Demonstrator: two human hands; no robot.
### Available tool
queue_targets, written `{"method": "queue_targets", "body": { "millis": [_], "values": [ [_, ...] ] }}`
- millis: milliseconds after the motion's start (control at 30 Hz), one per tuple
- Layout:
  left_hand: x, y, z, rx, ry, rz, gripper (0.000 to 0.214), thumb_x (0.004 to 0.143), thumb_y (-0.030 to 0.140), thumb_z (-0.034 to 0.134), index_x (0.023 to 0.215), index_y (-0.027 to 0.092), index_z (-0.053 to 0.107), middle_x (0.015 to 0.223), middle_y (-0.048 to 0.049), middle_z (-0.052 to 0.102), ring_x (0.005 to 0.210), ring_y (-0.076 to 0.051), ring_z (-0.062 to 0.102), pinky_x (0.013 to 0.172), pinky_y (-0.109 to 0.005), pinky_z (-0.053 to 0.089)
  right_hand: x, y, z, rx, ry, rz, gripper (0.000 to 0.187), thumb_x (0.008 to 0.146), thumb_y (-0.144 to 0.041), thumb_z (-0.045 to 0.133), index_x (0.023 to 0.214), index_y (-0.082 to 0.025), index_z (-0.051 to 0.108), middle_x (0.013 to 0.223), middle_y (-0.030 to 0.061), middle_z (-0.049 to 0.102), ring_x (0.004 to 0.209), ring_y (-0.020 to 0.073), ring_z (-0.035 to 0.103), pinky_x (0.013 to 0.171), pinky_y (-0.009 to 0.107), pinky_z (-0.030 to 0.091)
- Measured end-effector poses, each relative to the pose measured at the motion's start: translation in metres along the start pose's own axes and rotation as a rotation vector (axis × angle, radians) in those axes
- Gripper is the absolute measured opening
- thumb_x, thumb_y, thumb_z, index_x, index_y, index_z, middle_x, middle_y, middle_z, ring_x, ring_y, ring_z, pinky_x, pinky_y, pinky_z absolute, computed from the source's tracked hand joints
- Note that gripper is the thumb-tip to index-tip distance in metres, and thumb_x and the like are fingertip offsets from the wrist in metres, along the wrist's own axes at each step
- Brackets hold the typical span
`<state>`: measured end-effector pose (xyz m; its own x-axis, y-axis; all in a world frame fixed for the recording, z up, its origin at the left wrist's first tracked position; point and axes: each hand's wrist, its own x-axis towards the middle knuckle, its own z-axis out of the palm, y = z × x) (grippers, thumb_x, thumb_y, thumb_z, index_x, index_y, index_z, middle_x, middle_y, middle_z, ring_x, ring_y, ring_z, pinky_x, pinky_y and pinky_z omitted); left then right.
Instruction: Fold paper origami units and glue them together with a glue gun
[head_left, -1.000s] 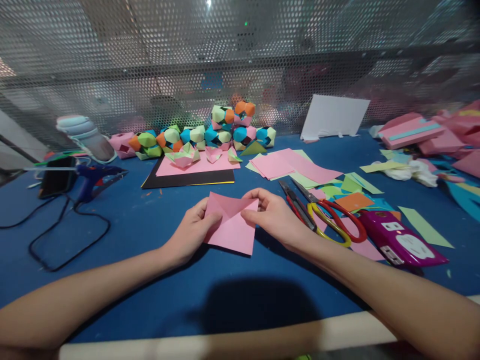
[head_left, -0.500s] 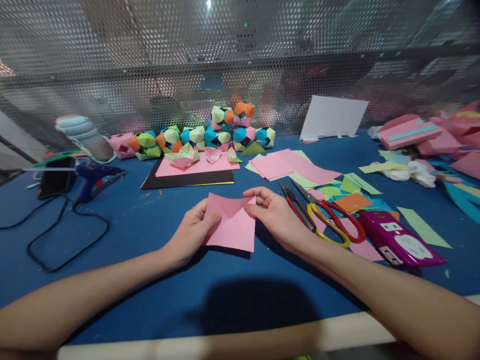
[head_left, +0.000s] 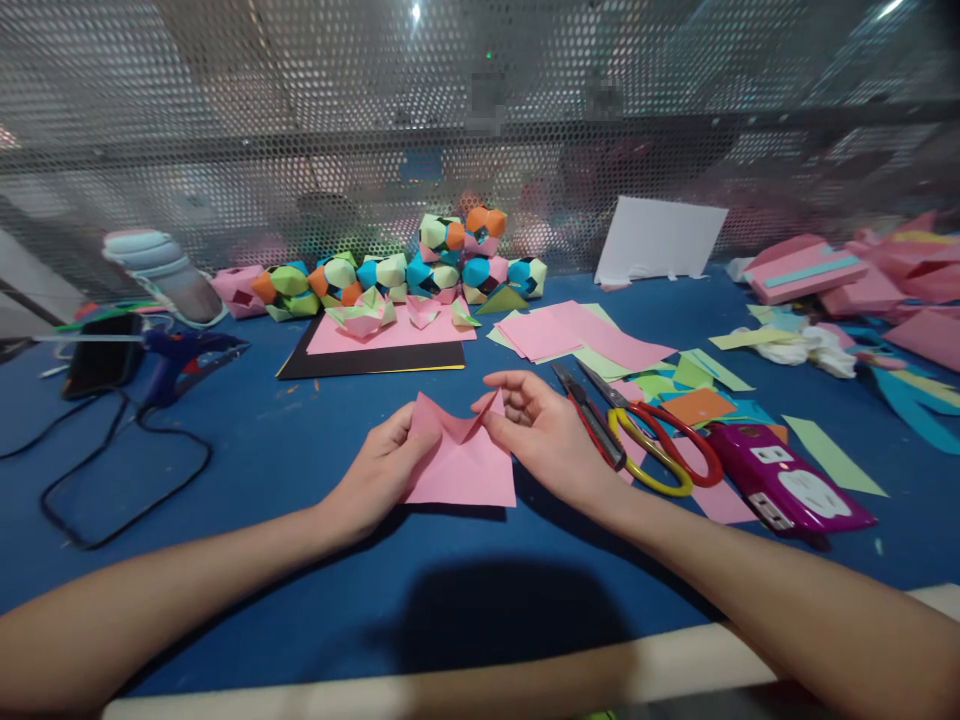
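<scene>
A pink paper square [head_left: 461, 462] lies on the blue table [head_left: 300, 560] in front of me, its far edge folded down into a V. My left hand [head_left: 379, 468] pinches the paper's left far corner between thumb and fingers. My right hand [head_left: 541, 430] pinches the right far corner, which stands up a little. Both hands are closed on the sheet.
Scissors with red and yellow handles [head_left: 645, 440] and a purple power strip [head_left: 791, 488] lie right of my right hand. Loose pink and green sheets [head_left: 581, 338] are behind. Folded paper balls [head_left: 420, 268] line the mesh wall. A blue glue gun [head_left: 184, 352] with cable lies left.
The far corners of the pink paper have been drawn closer together and lifted, deepening the V fold. My right hand has shifted slightly left; the sheet's near edge has turned more square to me.
</scene>
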<state>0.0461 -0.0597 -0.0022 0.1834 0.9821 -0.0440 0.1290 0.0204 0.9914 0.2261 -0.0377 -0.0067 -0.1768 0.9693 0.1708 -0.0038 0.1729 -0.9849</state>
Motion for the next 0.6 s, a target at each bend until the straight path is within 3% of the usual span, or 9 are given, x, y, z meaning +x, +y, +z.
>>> {"method": "queue_targets", "body": {
  "millis": [233, 433, 600],
  "values": [
    [-0.001, 0.0, -0.001, 0.117, -0.003, 0.066, 0.03, 0.083, 0.047, 0.055, 0.09, 0.019, 0.063, 0.086, -0.002, 0.064, 0.074, -0.015, 0.054, 0.065, -0.023, 0.042, -0.004, -0.002, 0.001, 0.001, -0.011, -0.063, 0.029, 0.075, -0.025, 0.063, 0.101, -0.019, 0.052, 0.09, 0.0042, 0.063, 0.075, 0.0114, 0.059, 0.064, 0.024, 0.048],
    [-0.003, 0.003, 0.001, 0.165, -0.008, 0.065, 0.026, 0.082, 0.043, 0.056, 0.091, 0.02, 0.063, 0.084, -0.0005, 0.064, 0.071, -0.014, 0.053, 0.062, -0.022, 0.041, -0.006, -0.007, 0.0, -0.095, -0.023, -0.056, 0.012, 0.077, -0.028, 0.063, 0.083, -0.018, 0.058, 0.075, 0.0003, 0.062, 0.064, 0.0102, 0.055, 0.057, 0.023, 0.045],
    [-0.004, 0.008, 0.003, 0.187, -0.048, 0.056, 0.03, 0.081, 0.043, 0.056, 0.096, 0.019, 0.066, 0.086, -0.0017, 0.065, 0.075, -0.016, 0.055, 0.063, -0.023, 0.043, -0.009, -0.011, -0.001, -0.168, -0.092, -0.097, 0.014, 0.081, -0.031, 0.059, 0.078, -0.018, 0.063, 0.073, 0.0005, 0.063, 0.067, 0.012, 0.056, 0.061, 0.025, 0.045]
  ]
}}
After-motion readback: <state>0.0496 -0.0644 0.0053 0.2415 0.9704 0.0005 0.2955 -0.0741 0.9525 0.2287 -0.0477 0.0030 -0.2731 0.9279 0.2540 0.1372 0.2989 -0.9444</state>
